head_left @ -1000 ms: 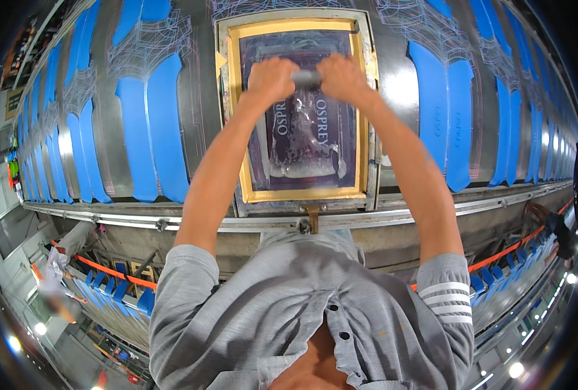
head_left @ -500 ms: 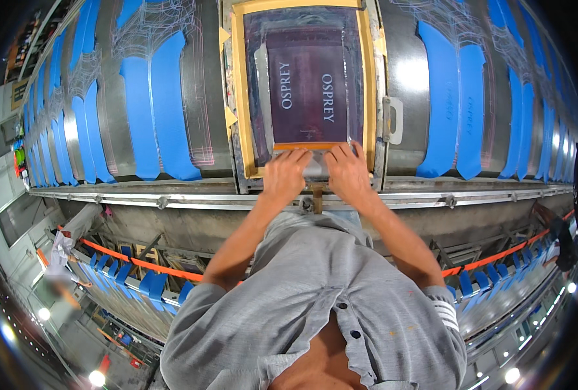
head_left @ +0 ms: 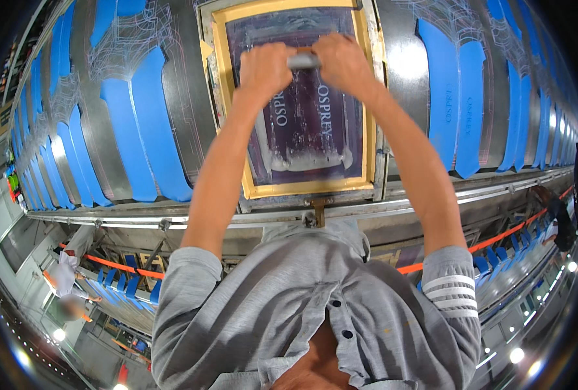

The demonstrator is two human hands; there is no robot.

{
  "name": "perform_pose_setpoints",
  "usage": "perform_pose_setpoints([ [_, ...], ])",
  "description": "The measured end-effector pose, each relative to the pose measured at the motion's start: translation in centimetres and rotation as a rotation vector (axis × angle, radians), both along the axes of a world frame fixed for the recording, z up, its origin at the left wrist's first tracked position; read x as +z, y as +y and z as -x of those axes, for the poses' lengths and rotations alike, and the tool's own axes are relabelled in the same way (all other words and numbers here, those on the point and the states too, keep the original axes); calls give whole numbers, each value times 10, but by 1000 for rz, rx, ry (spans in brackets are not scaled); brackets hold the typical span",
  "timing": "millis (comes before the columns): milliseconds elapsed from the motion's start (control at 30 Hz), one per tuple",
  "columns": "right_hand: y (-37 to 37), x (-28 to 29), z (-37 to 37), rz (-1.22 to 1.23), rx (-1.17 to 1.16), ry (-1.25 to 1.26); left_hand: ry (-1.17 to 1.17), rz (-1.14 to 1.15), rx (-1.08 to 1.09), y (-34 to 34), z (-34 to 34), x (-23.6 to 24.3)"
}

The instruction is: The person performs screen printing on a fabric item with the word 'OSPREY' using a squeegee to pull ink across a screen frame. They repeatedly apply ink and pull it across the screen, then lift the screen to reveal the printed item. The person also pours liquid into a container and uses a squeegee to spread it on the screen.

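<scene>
A rectangular printing screen (head_left: 308, 190) with a yellow-taped border lies before me. Its dark purple mesh (head_left: 302, 146) carries two columns of pale lettering and wet, translucent streaks, thicker toward the near end. My left hand (head_left: 266, 68) and my right hand (head_left: 341, 65) are both closed on a squeegee (head_left: 303, 61) with a grey handle and an orange edge, held across the upper part of the mesh. The middle of the handle shows between my fists; its ends are hidden by my fingers.
Rows of blue cut pieces (head_left: 146, 156) lie on the long dark table (head_left: 194, 78) either side of the screen. A metal rail (head_left: 237, 218) runs along its near edge. Behind me, at lower left, a co-worker (head_left: 67, 273) stands by another row of blue pieces.
Half a second ago both hands were at the screen's near end; now they and the squeegee are at the far end, and wet streaks again show over the lettering.
</scene>
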State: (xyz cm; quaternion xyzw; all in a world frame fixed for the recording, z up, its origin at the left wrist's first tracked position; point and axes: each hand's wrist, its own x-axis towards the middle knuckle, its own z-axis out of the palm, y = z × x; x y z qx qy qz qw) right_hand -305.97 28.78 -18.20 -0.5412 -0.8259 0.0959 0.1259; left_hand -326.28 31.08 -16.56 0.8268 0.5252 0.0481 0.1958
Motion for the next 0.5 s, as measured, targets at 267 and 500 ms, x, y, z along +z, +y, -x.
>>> perform_pose_setpoints([
  [267,-233,36,33,206,-19,87,-153,44,5,-239,26,11],
  [500,-191,37,-36,137,-252,338,-201,25,29,-265,28,17],
])
